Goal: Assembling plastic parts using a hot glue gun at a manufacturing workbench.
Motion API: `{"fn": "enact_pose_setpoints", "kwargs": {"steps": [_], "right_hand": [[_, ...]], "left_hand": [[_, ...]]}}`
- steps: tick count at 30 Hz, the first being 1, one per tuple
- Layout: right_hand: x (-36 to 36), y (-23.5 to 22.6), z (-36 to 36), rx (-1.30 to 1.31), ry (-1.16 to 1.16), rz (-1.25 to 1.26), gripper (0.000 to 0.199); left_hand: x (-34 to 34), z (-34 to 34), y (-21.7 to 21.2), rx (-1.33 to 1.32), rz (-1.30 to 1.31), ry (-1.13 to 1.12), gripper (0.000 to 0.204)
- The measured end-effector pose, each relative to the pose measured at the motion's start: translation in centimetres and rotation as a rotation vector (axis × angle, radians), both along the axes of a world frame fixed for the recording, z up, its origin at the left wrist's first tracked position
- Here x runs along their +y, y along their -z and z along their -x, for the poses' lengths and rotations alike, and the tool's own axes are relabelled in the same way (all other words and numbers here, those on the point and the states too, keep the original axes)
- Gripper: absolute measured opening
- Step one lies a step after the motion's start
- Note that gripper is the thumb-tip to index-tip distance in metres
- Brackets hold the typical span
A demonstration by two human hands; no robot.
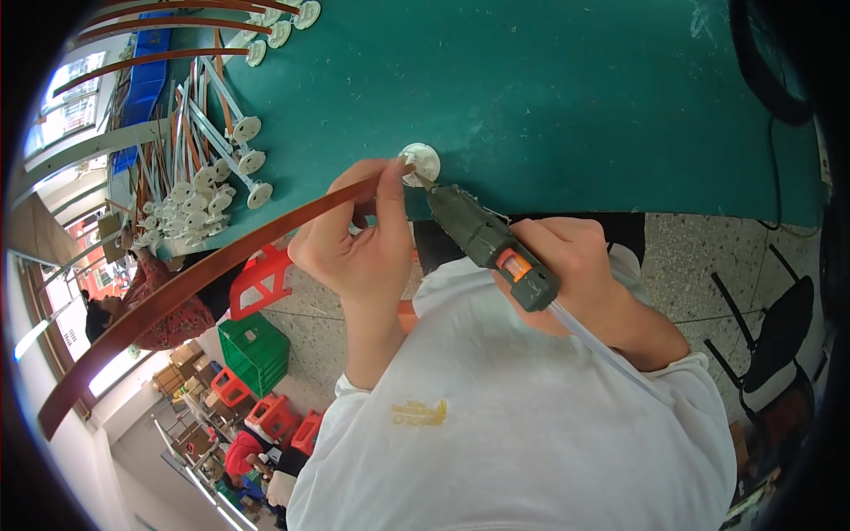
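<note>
My left hand (359, 230) pinches a long brown strip (221, 257) close to its end, between thumb and fingers. At that end sits a round white disc-shaped base (426, 160), just past my fingertips over the green table (567, 115). My right hand (571, 265) is wrapped round a dark green glue gun (478, 234) with an orange window. Its nozzle points at the spot where strip and disc meet; whether it touches is hard to make out. From the gun's rear a clear glue stick (602, 348) runs back across my white shirt.
Many strips with white disc bases (195, 199) lie heaped at the table's left, beside a blue tray (146, 80). More brown strips (168, 55) stretch along the far left. A black cable (773, 168) hangs at the right, near a black chair (779, 345). A person (168, 310) is at the left.
</note>
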State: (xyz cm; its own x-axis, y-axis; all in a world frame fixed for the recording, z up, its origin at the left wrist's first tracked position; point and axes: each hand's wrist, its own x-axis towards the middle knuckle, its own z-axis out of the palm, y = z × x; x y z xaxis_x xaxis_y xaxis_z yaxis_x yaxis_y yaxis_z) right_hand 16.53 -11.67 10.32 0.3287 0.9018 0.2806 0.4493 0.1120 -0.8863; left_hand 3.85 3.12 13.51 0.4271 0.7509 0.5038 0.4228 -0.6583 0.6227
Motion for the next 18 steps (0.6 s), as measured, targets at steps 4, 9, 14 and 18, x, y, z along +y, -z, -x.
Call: {"fn": "enact_pose_setpoints", "kwargs": {"steps": [4,9,14,18], "right_hand": [[-0.2,-0.2,-0.1,0.023,-0.007,-0.004,0.025],[-0.3,-0.8,-0.1,0.013,-0.031,0.059,0.022],[-0.1,-1.3,-0.3,0.04,-0.026,0.084,0.018],[0.2,-2.2,-1.4,0.328,-0.178,0.21,0.012]], "left_hand": [[0.0,0.0,-0.1,0.006,-0.008,0.0,0.009],[0.2,0.1,-0.2,0.023,-0.012,0.007,0.008],[0.3,0.0,-0.2,0.018,-0.017,0.01,0.007],[0.5,-0.1,-0.4,0.049,-0.048,0.077,0.006]]}}
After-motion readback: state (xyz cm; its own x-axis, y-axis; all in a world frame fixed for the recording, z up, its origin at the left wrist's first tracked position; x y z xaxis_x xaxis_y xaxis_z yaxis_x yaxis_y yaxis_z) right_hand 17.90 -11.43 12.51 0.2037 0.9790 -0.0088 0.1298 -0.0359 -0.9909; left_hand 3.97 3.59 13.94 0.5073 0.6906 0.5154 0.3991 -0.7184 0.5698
